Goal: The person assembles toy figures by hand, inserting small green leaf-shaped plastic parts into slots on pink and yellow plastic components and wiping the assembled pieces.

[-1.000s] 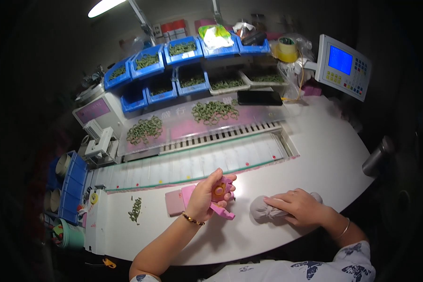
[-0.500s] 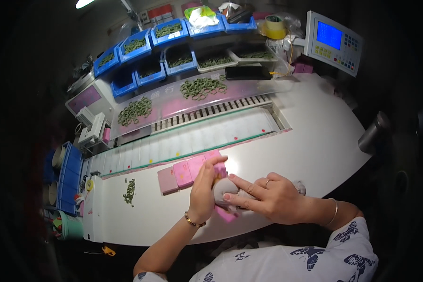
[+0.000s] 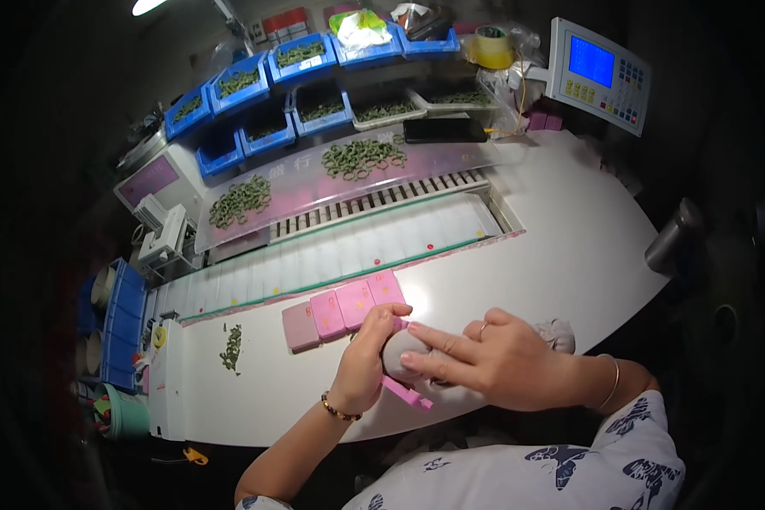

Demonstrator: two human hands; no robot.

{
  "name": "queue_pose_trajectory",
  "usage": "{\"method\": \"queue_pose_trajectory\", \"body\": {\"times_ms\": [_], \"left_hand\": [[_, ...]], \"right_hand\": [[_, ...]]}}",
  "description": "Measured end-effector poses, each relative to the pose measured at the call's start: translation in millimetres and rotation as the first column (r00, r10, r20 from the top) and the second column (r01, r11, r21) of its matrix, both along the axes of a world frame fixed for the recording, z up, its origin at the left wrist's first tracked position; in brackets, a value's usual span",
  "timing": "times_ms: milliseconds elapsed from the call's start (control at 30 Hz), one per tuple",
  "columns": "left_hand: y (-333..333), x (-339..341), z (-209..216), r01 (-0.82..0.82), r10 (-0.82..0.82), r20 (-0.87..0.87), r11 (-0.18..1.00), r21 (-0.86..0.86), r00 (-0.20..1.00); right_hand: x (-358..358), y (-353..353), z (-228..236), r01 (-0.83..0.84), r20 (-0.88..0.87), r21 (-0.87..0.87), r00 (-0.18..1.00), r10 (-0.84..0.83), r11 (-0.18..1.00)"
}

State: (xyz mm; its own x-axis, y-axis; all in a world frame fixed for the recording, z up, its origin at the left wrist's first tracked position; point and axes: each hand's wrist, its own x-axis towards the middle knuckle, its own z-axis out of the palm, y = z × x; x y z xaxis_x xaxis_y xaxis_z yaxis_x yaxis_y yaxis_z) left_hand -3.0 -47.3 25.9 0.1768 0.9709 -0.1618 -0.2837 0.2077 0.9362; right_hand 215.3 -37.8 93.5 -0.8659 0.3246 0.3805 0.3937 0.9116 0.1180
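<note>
In front of me my left hand (image 3: pixel 362 364) is closed around a pink piece (image 3: pixel 408 394) whose ends stick out above and below the hand. A smooth, rounded grey lump (image 3: pixel 402 354), soft-looking like putty or clay, lies over its middle. From the right, my right hand (image 3: pixel 503 360) presses the lump with outstretched fingertips, the rest of its fingers curled. How much the right hand grips is partly hidden. Just beyond the left hand stands a row of several flat pink blocks (image 3: pixel 354 306). A second crumpled grey lump (image 3: pixel 556 335) rests behind the right hand.
Small green pieces (image 3: pixel 232 349) lie on the white table (image 3: pixel 586 212) at left. Beyond run a light strip (image 3: pixel 331 255) and a clear-covered ledge (image 3: pixel 302 191) with green rings. Blue bins (image 3: pixel 323 117) stand behind. A control panel (image 3: pixel 599 75) and dark cylinder (image 3: pixel 677 236) are at right.
The pink piece has turned in my left hand, its lower end now showing as a narrow strip. My right hand has shifted slightly, uncovering more of the second grey lump. Coloured dots on the strip have moved.
</note>
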Motion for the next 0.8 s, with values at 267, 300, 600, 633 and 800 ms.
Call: {"method": "queue_pose_trajectory", "body": {"times_ms": [267, 300, 600, 633, 800], "left_hand": [[14, -35, 1, -0.179, 0.229, 0.294, 0.966, -0.189, 0.928], [15, -36, -2, -0.173, 0.226, 0.299, 0.966, -0.192, 0.927], [16, -10, -1, -0.150, 0.150, 0.449, 0.988, -0.036, 0.881], [16, -2, 0, -0.139, 0.141, 0.451, 0.990, -0.038, 0.881], [12, 0, -14, -0.265, 0.211, 0.185, 0.897, 0.353, 0.960]], "right_hand": [[31, 40, -15, 0.266, 0.088, -0.050, 0.961, -0.261, 0.963], [36, 44, -21, 0.270, 0.095, -0.051, 0.960, -0.265, 0.961], [-5, 61, -33, 0.000, -0.312, -0.358, 0.942, -0.120, 0.934], [-11, 61, -33, 0.012, -0.309, -0.360, 0.942, -0.131, 0.933], [-46, 58, -39, -0.262, -0.520, -0.741, 0.806, -0.283, 0.618]]}}
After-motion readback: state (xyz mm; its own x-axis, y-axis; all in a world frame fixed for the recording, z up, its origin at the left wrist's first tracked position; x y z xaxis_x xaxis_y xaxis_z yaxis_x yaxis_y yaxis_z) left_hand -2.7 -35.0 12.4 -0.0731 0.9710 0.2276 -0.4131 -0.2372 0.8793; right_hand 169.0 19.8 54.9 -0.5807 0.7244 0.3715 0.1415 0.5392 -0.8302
